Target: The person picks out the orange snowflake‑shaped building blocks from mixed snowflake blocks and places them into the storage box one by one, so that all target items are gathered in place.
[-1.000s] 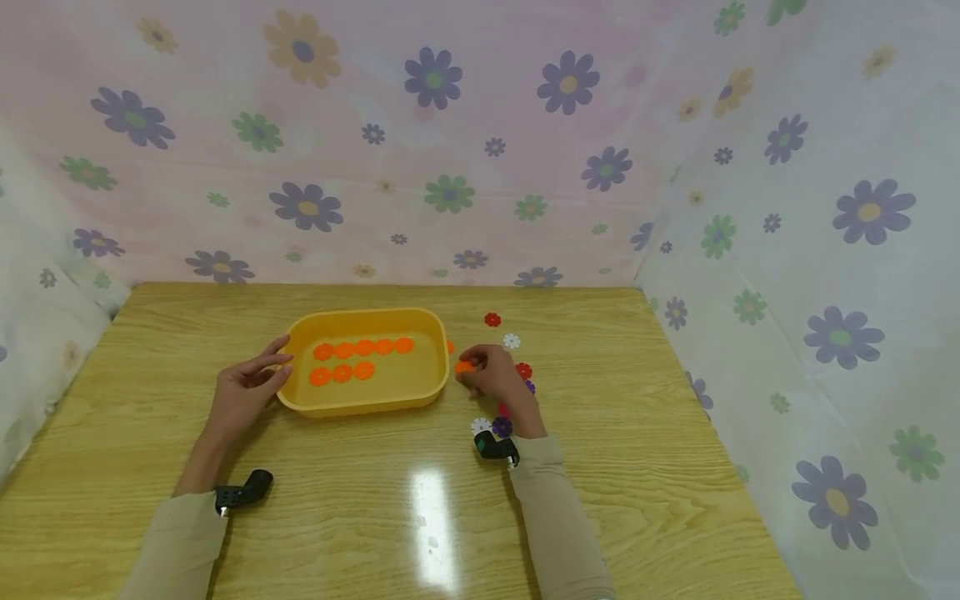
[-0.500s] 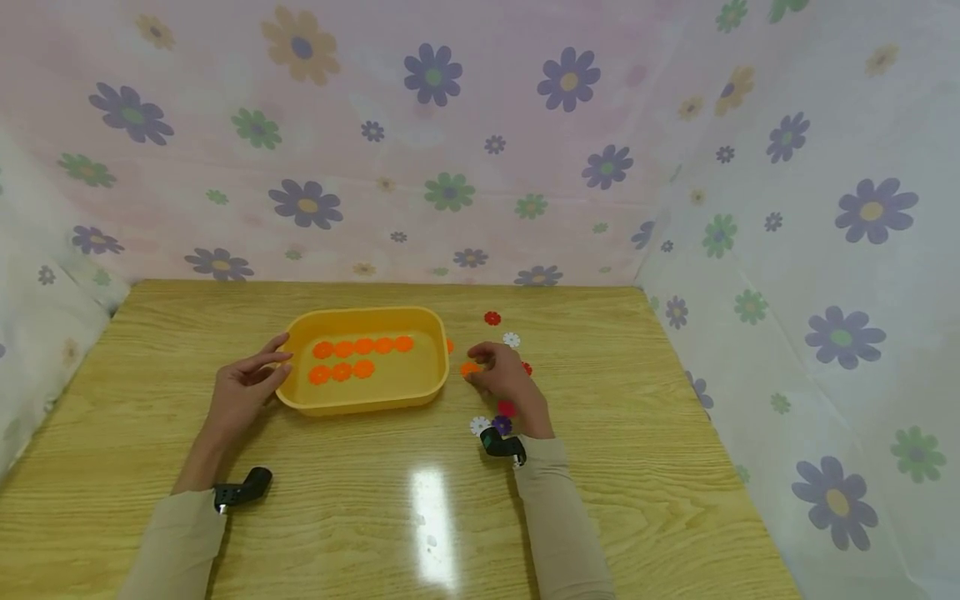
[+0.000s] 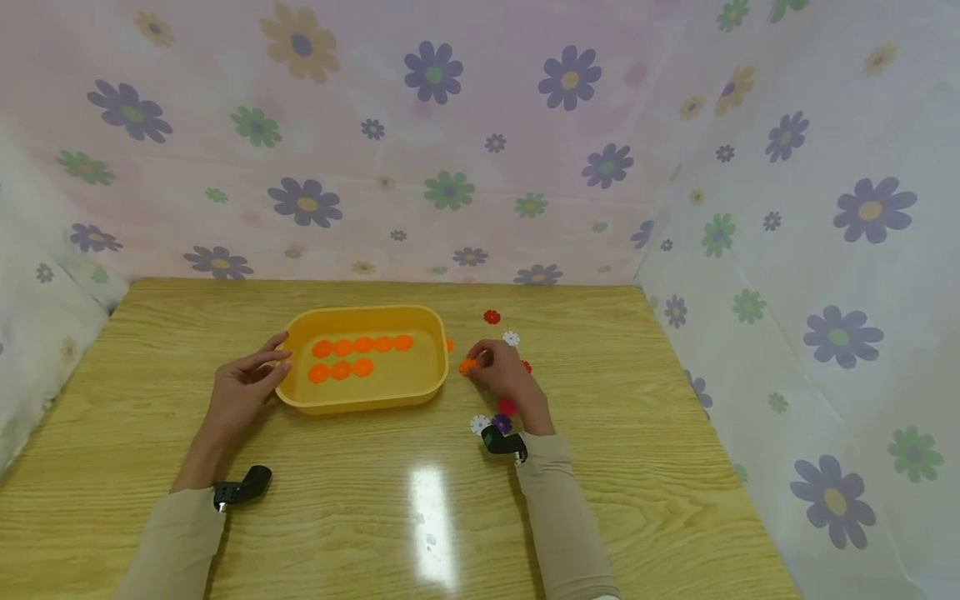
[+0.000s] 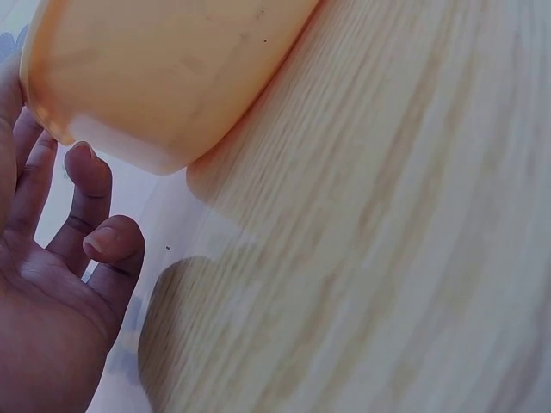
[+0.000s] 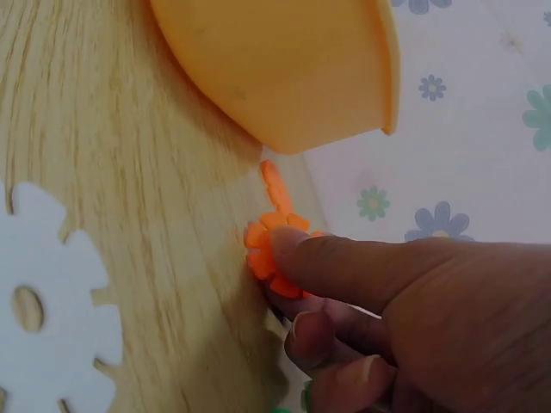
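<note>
In the head view a yellow-orange tray [image 3: 360,402] holds two rows of orange flower discs [image 3: 363,344]. At its left end rests my left hand [image 3: 272,362], fingers relaxed against the wall; the left wrist view shows the left hand [image 4: 77,215] beside the tray's corner [image 4: 164,77]. My right hand [image 3: 477,365], just right of the tray, pinches an orange disc [image 3: 468,365] on the table. In the right wrist view the fingertips [image 5: 293,249] pinch that orange disc [image 5: 265,251], with a second orange disc [image 5: 275,185] behind it near the tray [image 5: 284,69].
Loose discs lie on the wooden table around my right hand: red [image 3: 492,317], white [image 3: 511,338], red [image 3: 507,406], white [image 3: 480,424], purple [image 3: 502,423]. A large white disc [image 5: 43,310] fills the right wrist view's left edge. Flowered cloth walls enclose the table on three sides.
My right hand has shifted slightly to the right, keeping the orange disc at its fingertips. The left hand and tray have not moved.
</note>
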A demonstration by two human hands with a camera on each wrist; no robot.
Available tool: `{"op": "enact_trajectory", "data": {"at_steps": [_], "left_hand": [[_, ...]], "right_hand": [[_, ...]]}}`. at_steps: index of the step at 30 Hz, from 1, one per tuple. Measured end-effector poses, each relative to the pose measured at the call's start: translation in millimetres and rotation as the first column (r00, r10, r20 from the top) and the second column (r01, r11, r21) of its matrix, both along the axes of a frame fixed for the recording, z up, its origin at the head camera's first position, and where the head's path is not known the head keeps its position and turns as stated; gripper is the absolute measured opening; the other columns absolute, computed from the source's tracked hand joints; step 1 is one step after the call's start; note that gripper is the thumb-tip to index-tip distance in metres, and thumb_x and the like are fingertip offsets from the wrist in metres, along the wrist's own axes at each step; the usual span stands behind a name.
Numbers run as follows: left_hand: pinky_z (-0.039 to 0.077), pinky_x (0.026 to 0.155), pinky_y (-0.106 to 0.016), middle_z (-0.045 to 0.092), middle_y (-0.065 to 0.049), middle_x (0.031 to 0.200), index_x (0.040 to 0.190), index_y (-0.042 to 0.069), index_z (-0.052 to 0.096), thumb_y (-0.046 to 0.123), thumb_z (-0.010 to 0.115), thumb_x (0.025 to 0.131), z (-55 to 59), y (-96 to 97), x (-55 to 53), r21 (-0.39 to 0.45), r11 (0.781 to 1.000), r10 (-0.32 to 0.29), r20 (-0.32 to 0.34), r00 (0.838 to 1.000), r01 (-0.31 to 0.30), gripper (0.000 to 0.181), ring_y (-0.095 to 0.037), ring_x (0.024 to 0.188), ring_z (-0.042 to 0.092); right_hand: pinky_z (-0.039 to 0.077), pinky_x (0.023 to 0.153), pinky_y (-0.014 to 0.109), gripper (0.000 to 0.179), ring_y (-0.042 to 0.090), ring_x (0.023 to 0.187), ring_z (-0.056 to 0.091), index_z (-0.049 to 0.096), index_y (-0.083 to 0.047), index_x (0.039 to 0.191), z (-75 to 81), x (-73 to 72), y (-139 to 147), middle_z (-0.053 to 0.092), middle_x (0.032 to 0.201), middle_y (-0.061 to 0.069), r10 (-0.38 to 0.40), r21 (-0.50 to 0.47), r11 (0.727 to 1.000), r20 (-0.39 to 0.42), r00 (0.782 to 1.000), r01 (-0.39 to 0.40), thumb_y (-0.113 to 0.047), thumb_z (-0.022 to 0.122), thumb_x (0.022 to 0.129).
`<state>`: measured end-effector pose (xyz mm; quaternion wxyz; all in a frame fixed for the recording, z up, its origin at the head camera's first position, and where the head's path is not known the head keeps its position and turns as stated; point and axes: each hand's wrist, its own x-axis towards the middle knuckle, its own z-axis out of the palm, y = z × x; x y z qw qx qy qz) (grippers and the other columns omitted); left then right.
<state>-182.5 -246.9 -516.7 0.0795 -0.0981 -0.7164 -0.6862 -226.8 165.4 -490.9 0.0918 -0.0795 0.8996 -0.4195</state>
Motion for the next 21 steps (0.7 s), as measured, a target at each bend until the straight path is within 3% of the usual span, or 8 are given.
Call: {"op": "enact_trajectory", "data": {"at_steps": [4,7,10,12,15,19,21], "left_hand": [[0.051,0.091,-0.010,0.062,0.010,0.142,0.119,-0.019,0.064,0.000,0.066,0.097,0.4,0.5,-0.5,0.011,1.000,0.003,0.004,1.000,-0.003,0.029,0.006,0.131,0.052],[0.051,0.089,-0.010,0.062,0.011,0.141,0.118,-0.019,0.064,0.000,0.066,0.097,1.2,0.8,-0.5,0.018,1.000,0.003,0.008,1.000,-0.003,0.028,0.005,0.130,0.053],[0.052,0.089,-0.011,0.062,0.011,0.141,0.119,-0.019,0.064,0.000,0.066,0.097,1.7,1.1,-0.5,0.026,1.000,0.000,0.012,1.000,0.000,0.028,0.005,0.130,0.054],[0.052,0.089,-0.011,0.062,0.011,0.142,0.119,-0.019,0.064,0.000,0.066,0.097,1.5,1.1,-0.6,0.028,1.000,-0.003,0.012,1.000,0.003,0.029,0.005,0.130,0.054],[0.051,0.089,-0.010,0.062,0.010,0.142,0.118,-0.019,0.064,-0.001,0.066,0.097,0.2,1.1,0.0,0.033,0.999,-0.005,0.009,1.000,0.005,0.028,0.005,0.131,0.053],[0.051,0.089,-0.010,0.062,0.009,0.142,0.118,-0.019,0.064,0.000,0.067,0.097,-0.4,1.6,0.6,0.036,0.999,-0.001,0.017,1.000,0.000,0.029,0.005,0.131,0.053],[0.051,0.089,-0.010,0.062,0.010,0.142,0.119,-0.018,0.064,0.001,0.067,0.097,-1.1,1.5,0.8,0.034,0.999,0.002,0.021,1.000,-0.003,0.029,0.005,0.130,0.053]], "right_hand": [[0.049,0.063,0.029,0.012,0.017,0.071,0.058,0.066,-0.003,0.111,1.0,-0.7,-1,0.070,0.090,0.011,0.008,-0.038,0.999,-0.039,0.999,-0.010,-0.005,0.063,0.099],[0.046,0.058,0.025,0.011,0.017,0.065,0.056,0.066,-0.001,0.110,2.6,-2.2,-3,0.072,0.088,0.016,-0.017,-0.134,0.991,-0.139,0.990,-0.002,-0.005,0.060,0.101],[0.045,0.060,0.021,0.013,0.020,0.069,0.058,0.070,0.003,0.107,7.0,-2.3,-9,0.071,0.091,0.020,-0.061,-0.258,0.966,-0.256,0.965,-0.007,-0.006,0.063,0.101],[0.046,0.059,0.019,0.016,0.025,0.069,0.059,0.072,0.007,0.105,10.0,-1.1,-14,0.071,0.095,0.025,-0.086,-0.359,0.933,-0.313,0.946,-0.034,-0.006,0.064,0.100],[0.046,0.054,0.019,0.016,0.024,0.064,0.057,0.074,0.007,0.107,11.6,2.0,-25,0.071,0.095,0.027,-0.110,-0.508,0.857,-0.343,0.933,-0.085,-0.005,0.066,0.099],[0.045,0.046,0.022,0.013,0.015,0.053,0.051,0.073,0.008,0.106,11.5,7.8,-46,0.073,0.085,0.006,-0.120,-0.647,0.749,-0.343,0.932,-0.142,0.000,0.068,0.096],[0.047,0.044,0.022,0.013,0.012,0.051,0.052,0.071,0.011,0.104,12.1,12.0,-58,0.073,0.082,-0.004,-0.103,-0.682,0.711,-0.339,0.935,-0.169,0.004,0.068,0.094]]}}
